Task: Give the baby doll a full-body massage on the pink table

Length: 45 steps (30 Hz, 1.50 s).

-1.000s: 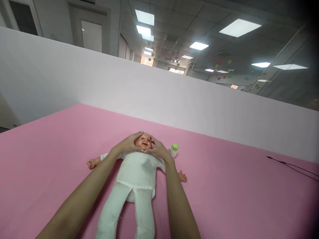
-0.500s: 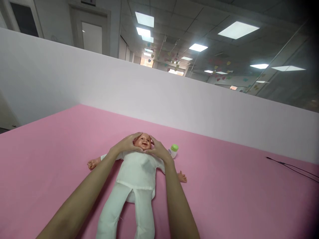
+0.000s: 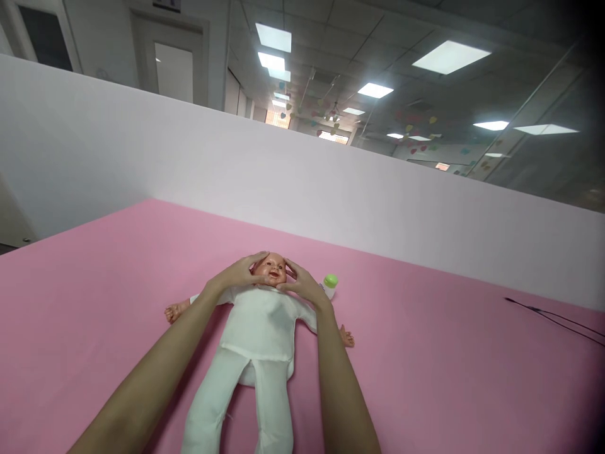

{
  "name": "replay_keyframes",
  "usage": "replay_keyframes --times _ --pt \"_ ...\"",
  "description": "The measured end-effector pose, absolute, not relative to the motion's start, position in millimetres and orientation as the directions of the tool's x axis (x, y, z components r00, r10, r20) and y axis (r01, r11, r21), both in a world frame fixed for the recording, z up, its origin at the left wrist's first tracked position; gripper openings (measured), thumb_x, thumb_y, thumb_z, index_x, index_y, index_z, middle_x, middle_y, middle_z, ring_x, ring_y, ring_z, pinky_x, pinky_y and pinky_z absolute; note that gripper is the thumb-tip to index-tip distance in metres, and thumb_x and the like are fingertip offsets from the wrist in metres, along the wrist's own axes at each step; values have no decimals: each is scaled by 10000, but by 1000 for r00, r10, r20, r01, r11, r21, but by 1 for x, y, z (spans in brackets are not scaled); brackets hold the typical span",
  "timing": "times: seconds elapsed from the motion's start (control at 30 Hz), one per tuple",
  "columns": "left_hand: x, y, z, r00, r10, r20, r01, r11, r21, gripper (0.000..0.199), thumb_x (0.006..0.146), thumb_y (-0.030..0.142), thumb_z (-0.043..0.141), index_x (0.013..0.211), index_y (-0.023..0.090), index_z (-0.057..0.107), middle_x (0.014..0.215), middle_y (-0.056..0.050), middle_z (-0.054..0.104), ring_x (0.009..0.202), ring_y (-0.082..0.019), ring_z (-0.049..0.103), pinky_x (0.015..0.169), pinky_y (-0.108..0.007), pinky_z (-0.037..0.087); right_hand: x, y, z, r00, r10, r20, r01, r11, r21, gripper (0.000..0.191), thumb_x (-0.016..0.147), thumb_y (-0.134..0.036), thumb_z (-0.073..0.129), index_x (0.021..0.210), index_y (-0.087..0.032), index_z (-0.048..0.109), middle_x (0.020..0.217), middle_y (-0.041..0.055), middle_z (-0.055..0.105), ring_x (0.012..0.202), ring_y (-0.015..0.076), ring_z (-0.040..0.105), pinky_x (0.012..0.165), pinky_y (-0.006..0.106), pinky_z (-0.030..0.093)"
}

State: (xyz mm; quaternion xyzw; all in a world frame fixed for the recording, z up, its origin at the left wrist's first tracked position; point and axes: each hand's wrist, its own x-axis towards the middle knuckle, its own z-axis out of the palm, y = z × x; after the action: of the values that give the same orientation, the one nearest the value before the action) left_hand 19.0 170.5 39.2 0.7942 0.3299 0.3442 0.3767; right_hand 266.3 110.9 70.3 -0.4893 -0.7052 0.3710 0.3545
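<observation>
Doll (image 3: 259, 323) lies face up on a pink surface (image 3: 449, 366), feet cut off, its head's sides hidden by the left hand (image 3: 240, 271) and right hand (image 3: 305, 284), both open and curved around it. Beside its head, a green-lidded bottle (image 3: 330, 285) is partly hidden; beyond the doll are a white wall (image 3: 331, 186) and a dim room (image 3: 397, 31) with ceiling lights (image 3: 451, 57).

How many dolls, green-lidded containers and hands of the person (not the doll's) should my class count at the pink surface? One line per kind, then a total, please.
Dolls: 1, the white-clothed doll
Green-lidded containers: 1, the small container
Person's hands: 2, the left hand and right hand
Total: 4
</observation>
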Motion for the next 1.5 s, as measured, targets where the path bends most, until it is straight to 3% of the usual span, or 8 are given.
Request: replay_keyframes --times 0.23,0.57,0.8,0.93,1.07,1.2,1.33,1.5 --pt "21 174 33 519 792 323 279 -514 811 1012 690 551 848 1571 252 451 1616 -104 447 1469 -383 425 1172 -480 415 257 112 70 -229 958 171 496 266 -827 867 712 -302 879 1502 -281 522 1481 88 597 1357 327 555 1133 504 457" --pt "22 182 28 490 789 371 139 -491 860 650 941 645 562 1448 243 611 1552 -76 533 1447 -297 477 1209 -437 364 283 116 64 -271 962 24 339 119 -933 808 805 -500 809 1518 -271 505 1628 89 424 1469 314 447 1161 494 444" --pt "32 146 27 11 951 310 631 -248 735 571 980 597 503 1311 174 697 1286 -172 725 1176 -358 671 971 -464 490 286 97 77 17 1000 11 668 -3 -744 559 818 -483 767 1297 -203 691 1442 157 622 1343 362 569 1124 503 429" --pt "28 111 16 76 944 320 773 -258 579 561 1024 593 384 1178 190 741 1160 -185 760 1104 -370 691 912 -446 477 271 69 56 1 993 115 674 84 -734 378 887 -501 653 1125 -225 750 1179 106 755 1156 339 666 996 459 499" --pt "15 89 8 270 896 351 798 -413 440 512 1069 475 289 1190 195 700 1164 -164 755 1120 -318 680 984 -425 435 245 39 27 -21 972 233 694 181 -697 477 1024 -529 415 1278 -222 677 1264 95 721 1183 288 644 1028 414 467" --pt "-14 83 1 382 862 334 818 -484 312 449 1062 456 331 1308 226 628 1252 -144 728 1154 -309 658 990 -423 423 244 25 11 3 957 290 798 173 -578 481 1074 -475 311 1339 -234 632 1308 96 698 1209 266 627 1048 386 435" --pt "-52 81 -8 337 881 331 889 -414 196 446 1052 454 335 1265 212 644 1200 -168 725 1122 -350 647 907 -436 438 273 16 7 55 972 228 954 16 -300 453 1076 -409 326 1204 -188 700 1181 155 732 1125 314 650 1014 416 422" --pt "-100 79 -2 170 959 225 924 -235 303 482 1035 521 301 995 238 688 1075 -122 751 983 -321 679 719 -361 431 317 0 8 221 960 170 970 -199 -138 460 1068 -399 321 1204 -212 719 1194 182 713 1170 330 615 976 425 434"
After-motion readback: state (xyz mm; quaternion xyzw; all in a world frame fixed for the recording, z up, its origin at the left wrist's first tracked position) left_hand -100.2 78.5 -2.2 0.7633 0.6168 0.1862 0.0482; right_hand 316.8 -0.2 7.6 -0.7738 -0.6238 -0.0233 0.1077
